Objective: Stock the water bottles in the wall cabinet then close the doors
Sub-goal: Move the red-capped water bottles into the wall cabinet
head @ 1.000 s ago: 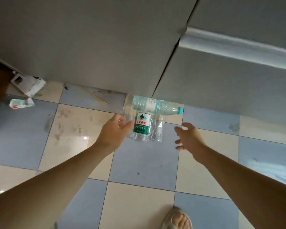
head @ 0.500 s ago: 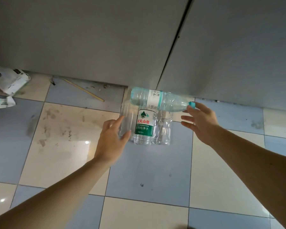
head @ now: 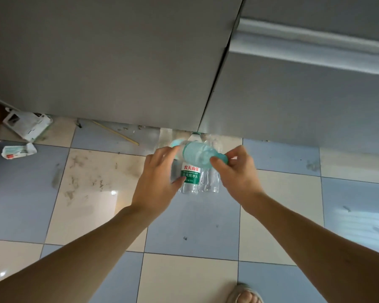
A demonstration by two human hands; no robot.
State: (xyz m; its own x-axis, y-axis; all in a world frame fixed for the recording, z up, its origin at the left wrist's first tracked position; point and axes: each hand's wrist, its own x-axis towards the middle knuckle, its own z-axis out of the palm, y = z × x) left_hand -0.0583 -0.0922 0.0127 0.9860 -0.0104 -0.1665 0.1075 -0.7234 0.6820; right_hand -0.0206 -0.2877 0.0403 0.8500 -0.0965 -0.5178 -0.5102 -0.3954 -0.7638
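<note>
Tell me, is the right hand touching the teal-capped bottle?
Touching. The head view shows the right hand with thumb and fingers pinching the cap end of the teal-capped bottle, no gap between them.

Both forearms are bare from the lower edge of the view up to the wrists, with no sleeve, watch, band or ring showing on either. The left hand and the right hand are bare as well, without gloves, and the fingernails that show are short and unpainted. Below the right hand, at the bottom edge of the view, the front of a pale grey open-toed slipper covers one foot, its wide strap leaving the toes uncovered.
</note>
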